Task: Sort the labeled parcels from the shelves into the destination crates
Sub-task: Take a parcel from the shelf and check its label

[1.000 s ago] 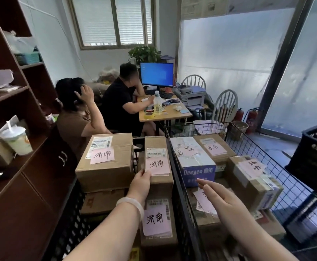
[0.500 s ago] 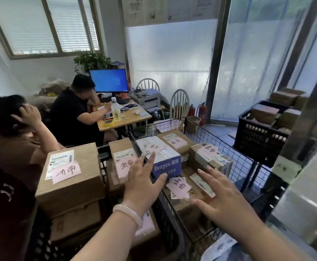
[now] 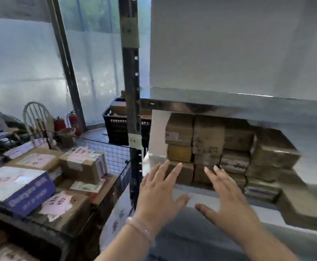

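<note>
Several brown cardboard parcels are stacked in rows on a metal shelf at the right. My left hand and my right hand are both raised in front of the lowest row, fingers spread and straight, holding nothing and touching no parcel. At the left stands a wire crate with parcels bearing pink labels, among them a blue and white box and a taped brown box.
A dark shelf upright stands between the wire crate and the shelf. A black plastic crate with boxes sits on the floor behind it. Two fire extinguishers and a white chair stand by the frosted glass wall.
The view has swung right from the crates to the metal shelf. Both hands have left the crate parcels and now hover open before the shelved parcels.
</note>
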